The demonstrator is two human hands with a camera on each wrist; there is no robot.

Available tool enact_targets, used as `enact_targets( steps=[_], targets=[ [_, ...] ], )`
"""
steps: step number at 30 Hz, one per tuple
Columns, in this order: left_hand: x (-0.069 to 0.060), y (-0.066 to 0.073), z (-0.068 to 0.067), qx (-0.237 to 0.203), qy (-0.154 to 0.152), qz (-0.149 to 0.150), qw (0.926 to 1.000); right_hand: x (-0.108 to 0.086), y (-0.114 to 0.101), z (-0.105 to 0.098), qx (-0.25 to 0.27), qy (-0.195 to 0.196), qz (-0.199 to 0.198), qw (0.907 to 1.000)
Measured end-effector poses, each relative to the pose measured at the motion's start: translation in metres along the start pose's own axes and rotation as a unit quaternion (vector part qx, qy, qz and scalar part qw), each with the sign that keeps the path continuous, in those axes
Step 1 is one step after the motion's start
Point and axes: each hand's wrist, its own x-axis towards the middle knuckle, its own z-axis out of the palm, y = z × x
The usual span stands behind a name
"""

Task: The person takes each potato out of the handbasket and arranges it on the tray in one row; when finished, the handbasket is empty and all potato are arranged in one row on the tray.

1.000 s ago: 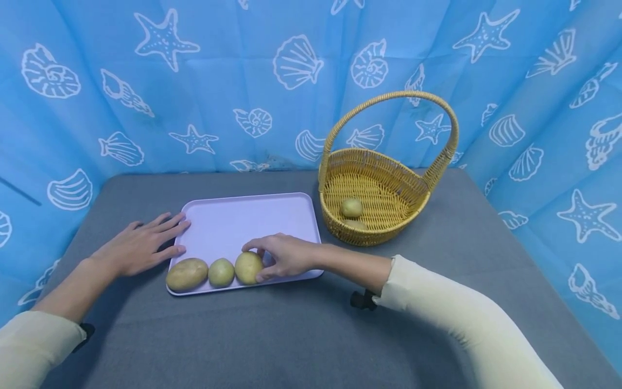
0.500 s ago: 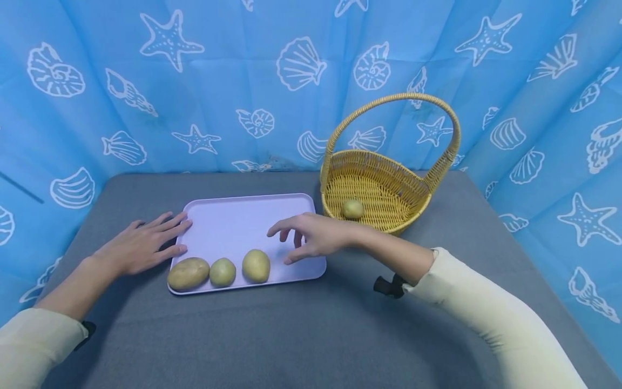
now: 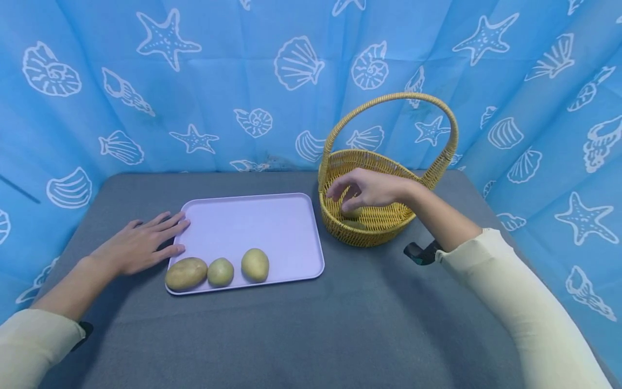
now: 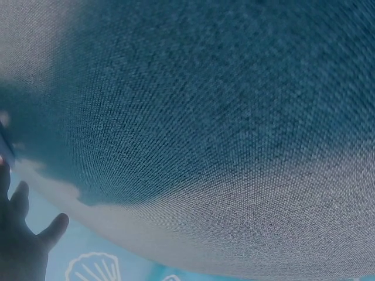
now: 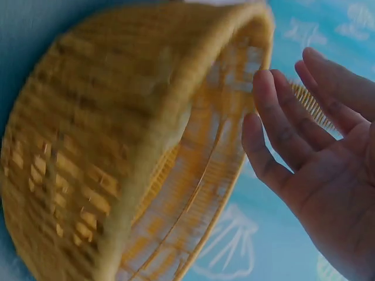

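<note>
My left hand (image 3: 141, 246) lies with spread fingers on the left edge of a lilac tray (image 3: 252, 219). Along the tray's front edge sit an oval brown potato (image 3: 187, 274), a round greenish potato-like piece (image 3: 221, 272) and, slightly apart, a yellowish egg-shaped one (image 3: 255, 265). My right hand (image 3: 371, 189) hovers over the yellow wicker basket (image 3: 369, 239), fingers loosely bent and holding nothing. Beneath it, a round greenish piece (image 3: 353, 212) in the basket is partly hidden. Another (image 3: 355, 224) shows just behind the front rim. The right wrist view shows the hand (image 5: 328, 152) above the rim.
The basket's tall arched handle (image 3: 396, 96) rises over its opening. Grey cloth (image 3: 291, 335) covers the table. Behind hangs a blue curtain (image 3: 218, 81) printed with white shells and starfish.
My right hand has let go of the yellowish piece on the tray and moved right and away to above the basket. My left hand has stayed on the tray's edge.
</note>
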Motion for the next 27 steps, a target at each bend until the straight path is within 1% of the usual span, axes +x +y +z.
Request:
enact_targets(
  steps=[7, 10, 12, 16, 20, 25, 27],
  targets=[
    [0.0, 0.0, 0.0, -0.002, 0.003, 0.002, 1.0, 0.0, 0.031, -0.023, 0.012, -0.017, 0.055, 0.9983],
    [0.0, 0.0, -0.001, -0.004, 0.002, 0.003, 1.0, -0.001, 0.039, -0.029, 0.029, -0.028, 0.09, 0.9951],
    [0.0, 0.0, -0.001, -0.004, 0.002, 0.003, 1.0, -0.002, 0.043, -0.032, 0.038, -0.043, 0.121, 0.991],
    [0.0, 0.0, -0.002, -0.003, 0.003, 0.004, 1.0, -0.004, 0.049, -0.037, 0.082, -0.077, 0.178, 0.9775],
    [0.0, 0.0, -0.001, -0.004, 0.003, 0.005, 1.0, -0.002, 0.056, -0.04, 0.143, -0.1, 0.217, 0.9606],
    [0.0, -0.001, 0.0, -0.006, 0.001, 0.004, 1.0, 0.002, 0.06, -0.041, 0.202, -0.123, 0.246, 0.94],
    [0.0, -0.001, 0.0, -0.006, 0.0, 0.003, 1.0, 0.003, 0.061, -0.042, 0.211, -0.132, 0.251, 0.9355]
  ],
)
